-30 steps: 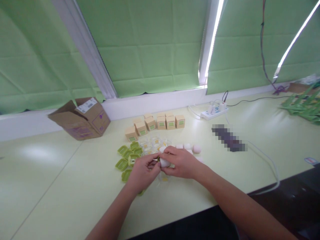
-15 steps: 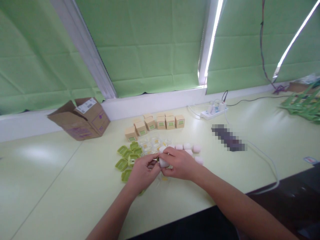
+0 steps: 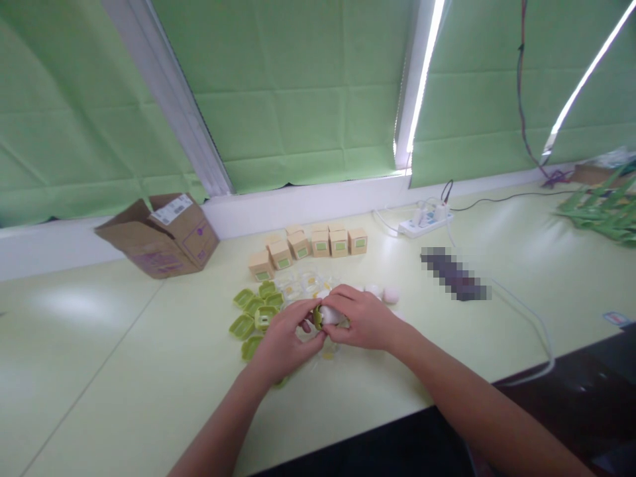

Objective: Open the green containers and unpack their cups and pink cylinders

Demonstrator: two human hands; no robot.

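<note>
Both hands meet over the pale green table [image 3: 124, 371] at its middle. My right hand [image 3: 365, 319] is closed round a small white rounded piece [image 3: 328, 315]. My left hand [image 3: 284, 339] pinches a small green part [image 3: 317, 318] against that piece's left end. Just left of the hands lie several green plastic trays [image 3: 248, 315]. Behind the hands are clear plastic lids [image 3: 303, 285] and more white pieces [image 3: 382, 293].
Several small tan boxes [image 3: 311, 245] with green labels stand in rows behind the trays. An open cardboard carton [image 3: 161, 235] lies on its side at back left. A white power strip [image 3: 424, 222] with cables sits at back right. Green strips [image 3: 603, 212] lie far right.
Both hands have shifted slightly away from me with the white piece. The left fingers have moved up onto its end, where a green part now shows.
</note>
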